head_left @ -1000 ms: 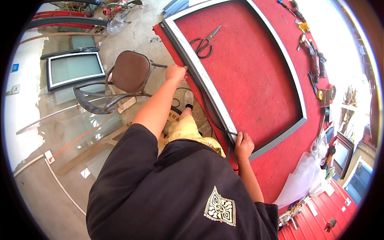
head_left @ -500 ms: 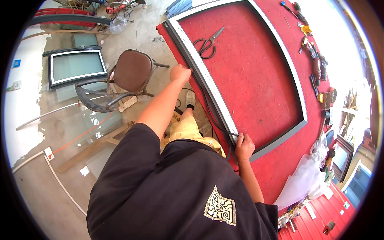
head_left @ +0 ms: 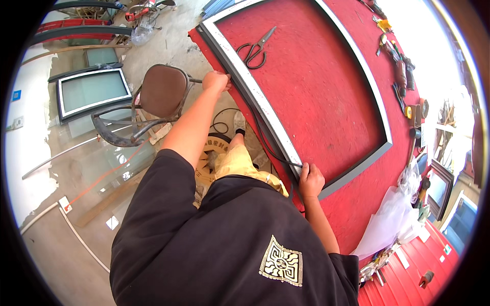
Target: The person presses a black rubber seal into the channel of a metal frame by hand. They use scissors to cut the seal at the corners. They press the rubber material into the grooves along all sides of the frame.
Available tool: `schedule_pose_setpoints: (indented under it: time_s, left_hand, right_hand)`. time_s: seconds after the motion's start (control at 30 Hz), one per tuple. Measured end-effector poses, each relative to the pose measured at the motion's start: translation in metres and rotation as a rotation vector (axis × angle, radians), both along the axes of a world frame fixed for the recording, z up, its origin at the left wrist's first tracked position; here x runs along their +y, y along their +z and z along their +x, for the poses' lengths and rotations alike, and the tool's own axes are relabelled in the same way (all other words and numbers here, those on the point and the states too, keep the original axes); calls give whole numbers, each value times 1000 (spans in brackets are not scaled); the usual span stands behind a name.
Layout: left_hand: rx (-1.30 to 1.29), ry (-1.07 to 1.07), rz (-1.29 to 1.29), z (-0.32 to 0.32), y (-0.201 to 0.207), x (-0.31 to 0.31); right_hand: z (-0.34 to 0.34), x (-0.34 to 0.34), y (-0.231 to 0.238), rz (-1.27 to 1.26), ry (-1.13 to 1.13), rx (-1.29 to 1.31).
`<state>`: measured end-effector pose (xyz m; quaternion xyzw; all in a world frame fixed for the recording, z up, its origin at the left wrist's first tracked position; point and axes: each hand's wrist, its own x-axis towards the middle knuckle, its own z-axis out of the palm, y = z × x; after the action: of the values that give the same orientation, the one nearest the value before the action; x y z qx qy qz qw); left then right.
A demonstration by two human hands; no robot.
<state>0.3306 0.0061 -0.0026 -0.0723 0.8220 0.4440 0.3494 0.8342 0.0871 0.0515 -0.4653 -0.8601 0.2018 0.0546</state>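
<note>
A large dark window frame (head_left: 352, 46) with white film on its faces lies on a red-covered table (head_left: 347, 227). My left hand (head_left: 217, 81) is closed at the frame's near long edge, fingers pinched on a thin black rubber strip (head_left: 261, 133) that seems to run into it; the fingertips are partly hidden. From there the strip follows the edge, sags off it, then comes back to the frame's lower corner. There my right hand (head_left: 311, 181) is closed on the strip, thumb over the white-filmed face. Black-handled scissors (head_left: 255, 50) rest inside the frame opening.
A brown-seated chair (head_left: 164, 91) stands left of my left arm. Hand tools (head_left: 400, 76) line the table's far right side, beside clear plastic film (head_left: 383, 224). Under the table edge sits a round printed reel (head_left: 212, 148). Another framed pane (head_left: 94, 91) lies at left.
The whole view has shifted slightly, so the frame and scissors appear farther left. My left hand has moved a little farther along the near edge; my right hand stays at the corner.
</note>
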Motion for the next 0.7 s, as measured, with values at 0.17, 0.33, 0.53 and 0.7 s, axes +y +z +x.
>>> schedule_pose_setpoints:
  time_s: [0.17,0.33,0.53,0.7]
  left_hand:
    - [2,-33,88,14,1,-3]
    - [219,-27,-127,16,-8,7]
    - [84,78,120,35,-9,0]
    - [78,57,-75,25,-2,13]
  right_hand:
    - [2,0,0,39,-1,10]
    - [0,-1,-1,14,-8,17]
    - [1,1,0,39,-5,9]
    - [1,0,-1,51,-18,48]
